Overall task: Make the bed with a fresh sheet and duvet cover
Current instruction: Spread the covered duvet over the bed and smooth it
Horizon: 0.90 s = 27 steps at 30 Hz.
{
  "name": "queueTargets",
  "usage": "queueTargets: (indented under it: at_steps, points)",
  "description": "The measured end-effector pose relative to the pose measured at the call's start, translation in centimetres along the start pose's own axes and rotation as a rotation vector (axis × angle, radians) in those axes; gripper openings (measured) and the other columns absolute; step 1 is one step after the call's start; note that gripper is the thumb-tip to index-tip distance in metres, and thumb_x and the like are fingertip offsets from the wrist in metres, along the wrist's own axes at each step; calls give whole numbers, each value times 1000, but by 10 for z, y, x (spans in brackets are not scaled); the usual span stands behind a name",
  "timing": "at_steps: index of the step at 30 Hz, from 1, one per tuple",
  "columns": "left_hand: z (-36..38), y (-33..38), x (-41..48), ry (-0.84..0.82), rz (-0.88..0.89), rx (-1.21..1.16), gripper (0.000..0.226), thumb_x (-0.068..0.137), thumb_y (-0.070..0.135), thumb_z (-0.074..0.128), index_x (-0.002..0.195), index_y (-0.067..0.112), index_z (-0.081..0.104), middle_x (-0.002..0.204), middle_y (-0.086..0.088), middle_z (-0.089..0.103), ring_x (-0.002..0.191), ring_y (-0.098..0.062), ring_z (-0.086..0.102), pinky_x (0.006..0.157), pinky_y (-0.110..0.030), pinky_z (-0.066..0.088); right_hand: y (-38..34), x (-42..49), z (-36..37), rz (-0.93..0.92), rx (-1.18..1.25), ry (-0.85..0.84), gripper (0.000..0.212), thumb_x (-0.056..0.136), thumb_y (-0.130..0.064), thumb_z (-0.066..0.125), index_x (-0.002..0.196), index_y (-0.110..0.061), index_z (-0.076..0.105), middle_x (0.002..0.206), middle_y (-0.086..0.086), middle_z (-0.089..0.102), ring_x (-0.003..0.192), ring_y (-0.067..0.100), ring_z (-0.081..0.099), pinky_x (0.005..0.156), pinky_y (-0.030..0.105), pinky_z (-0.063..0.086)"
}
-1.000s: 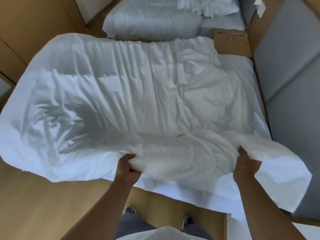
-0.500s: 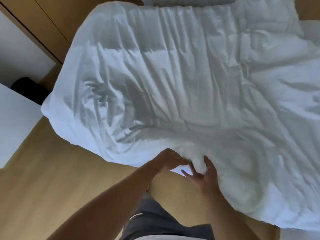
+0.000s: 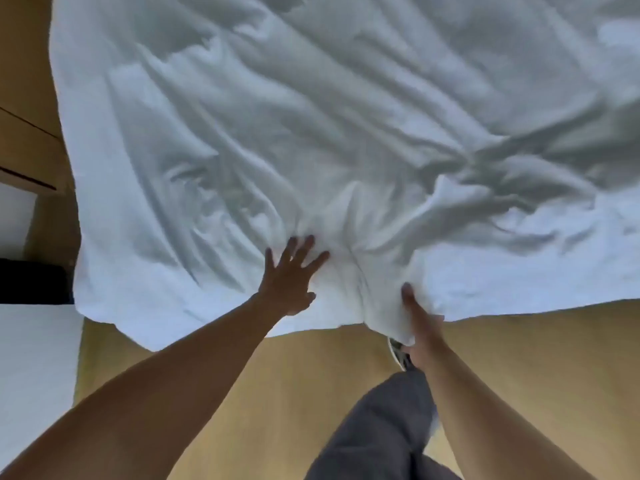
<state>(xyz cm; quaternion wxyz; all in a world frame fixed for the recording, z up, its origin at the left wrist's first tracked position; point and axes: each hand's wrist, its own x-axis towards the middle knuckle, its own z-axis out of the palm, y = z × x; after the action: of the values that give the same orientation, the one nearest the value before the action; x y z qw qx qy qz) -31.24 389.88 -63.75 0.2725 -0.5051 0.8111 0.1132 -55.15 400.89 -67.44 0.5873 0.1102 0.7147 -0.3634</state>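
Across the upper half of the view, a white crumpled duvet [image 3: 311, 116] lies spread over the bed, its near edge hanging above a light wooden floor [image 3: 519, 358]. At the left edge stands a white flat-topped piece of furniture [image 3: 34, 358], with a dark gap just beyond it. A grey trouser leg [image 3: 384, 427] reaches up from the bottom of the view. The left grip [image 3: 289, 277], a bare hand, is released: it rests flat on the duvet near the edge with fingers straight and spread. The right grip [image 3: 420, 323] grasps a bunched fold of the duvet's edge, thumb on top and the other fingers hidden under the cloth. A shoe [image 3: 398, 353] shows just beside that wrist.
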Motion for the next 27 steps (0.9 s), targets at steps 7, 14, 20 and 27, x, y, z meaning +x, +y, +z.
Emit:
queueTargets:
  at_steps: [7, 14, 20, 27]
  points:
    - [61, -166, -48, -144, -143, -108, 79, 97, 62, 45, 158, 45, -2, 167, 6, -21, 154, -29, -13, 118, -66, 15, 87, -19, 141, -295, 43, 1, 139, 66, -61, 85, 159, -27, -12, 168, -3, 9, 153, 25, 21, 121, 51, 29]
    - [113, -356, -108, 169, -702, -491, 98, 86, 80, 46, 159, 37, -2, 168, 0, -12, 154, -35, -5, 114, -73, 14, 196, -94, 320, -443, -198, -142, 113, 69, -62, 82, 155, -52, 9, 163, 1, 21, 145, 27, 32, 109, 55, 43]
    - [106, -481, -78, 42, -583, -1544, 96, 53, 59, 93, 129, 10, 59, 125, -4, 67, 107, -23, 67, 75, -30, 57, 309, -157, 505, 3, 177, 50, 123, 57, -75, 82, 154, -48, 11, 153, 0, 34, 129, 35, 44, 93, 60, 51]
    - [60, -496, -104, -502, -238, -1916, 39, 91, 25, 62, 123, 4, 70, 128, -20, 67, 114, -33, 67, 89, -39, 57, 338, -210, 611, 349, 1479, 5, 105, 62, -67, 84, 145, -14, 49, 111, 9, 69, 93, 29, 69, 86, 41, 59]
